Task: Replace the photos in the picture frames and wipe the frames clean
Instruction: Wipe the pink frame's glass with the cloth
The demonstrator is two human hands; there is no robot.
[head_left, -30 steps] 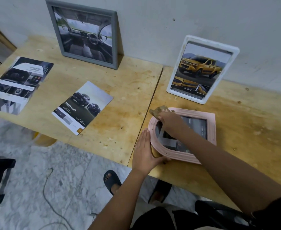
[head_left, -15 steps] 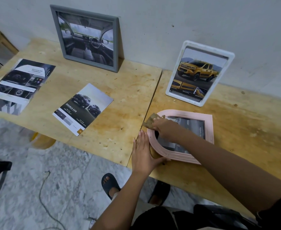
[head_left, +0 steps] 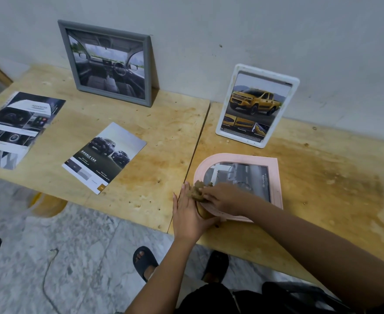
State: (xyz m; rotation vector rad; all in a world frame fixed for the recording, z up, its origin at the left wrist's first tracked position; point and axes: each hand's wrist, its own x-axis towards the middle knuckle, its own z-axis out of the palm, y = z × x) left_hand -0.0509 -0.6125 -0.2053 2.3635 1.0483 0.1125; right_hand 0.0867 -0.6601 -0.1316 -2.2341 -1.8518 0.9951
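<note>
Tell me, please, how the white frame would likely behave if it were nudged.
The white frame stands tilted back toward the wall, so a nudge would probably tip it. It looks thin and rigid, likely stiff and light. Its foot rests on the table and might slide.

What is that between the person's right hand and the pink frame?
A crumpled brownish cloth, in the head view: the right hand holds it on the rounded end of the pink frame, while the left hand rests flat beside it.
</note>
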